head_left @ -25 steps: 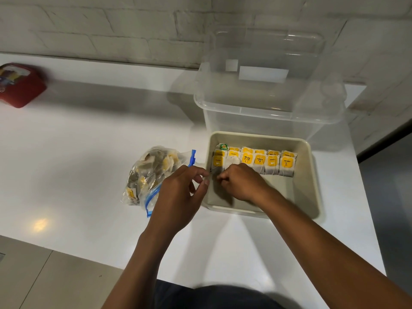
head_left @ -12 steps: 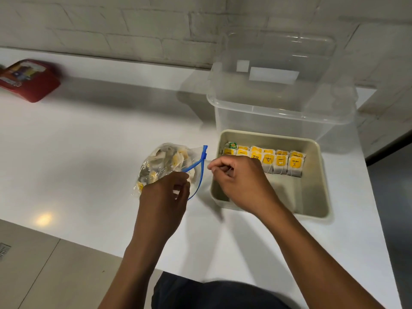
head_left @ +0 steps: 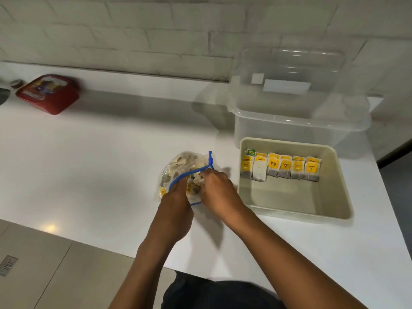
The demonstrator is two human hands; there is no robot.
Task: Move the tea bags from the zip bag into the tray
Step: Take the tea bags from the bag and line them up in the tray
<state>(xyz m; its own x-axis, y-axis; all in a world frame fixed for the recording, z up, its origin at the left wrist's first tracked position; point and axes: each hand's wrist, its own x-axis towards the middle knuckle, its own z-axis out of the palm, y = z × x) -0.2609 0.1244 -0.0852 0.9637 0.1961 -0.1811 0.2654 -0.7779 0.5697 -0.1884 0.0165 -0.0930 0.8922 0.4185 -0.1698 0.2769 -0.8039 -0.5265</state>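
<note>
hands at the zip bag (head_left: 185, 172), and we are between fetches: just left of the tray (head_left: 334, 197), our left hand (head_left: 176, 204) grips the near lip of the bag's blue zip rim, holding the mouth wide, while our right hand (head_left: 217, 190) has its fingers curled down inside the opening. we judge them closing on a tea bag, but the fingertips are hidden and we cannot tell whether one is pinched yet.

risks, as we read them: strings and paper tags lie tangled in the loose heap, so a lifted sachet could drag a neighbour out onto the counter (head_left: 100, 163); a hard pinch could tear the thin paper; if the left hand slackens, the limp film may fold over the right hand's fingers; and a careless drop into the tray could topple the standing row.

contents, working away from us: the zip bag, lying on its side to the left of the tray, holds a jumble of tea bags. the beige tray holds one neat row of tea bags (head_left: 281, 167) with yellow tags along its far wall, one green-tagged at the left end, the near floor bare. just behind the tray stands a clear plastic bin (head_left: 298, 112), its inside hard to read. far left of the tray, near the wall, lies a red packet (head_left: 49, 93).
</note>
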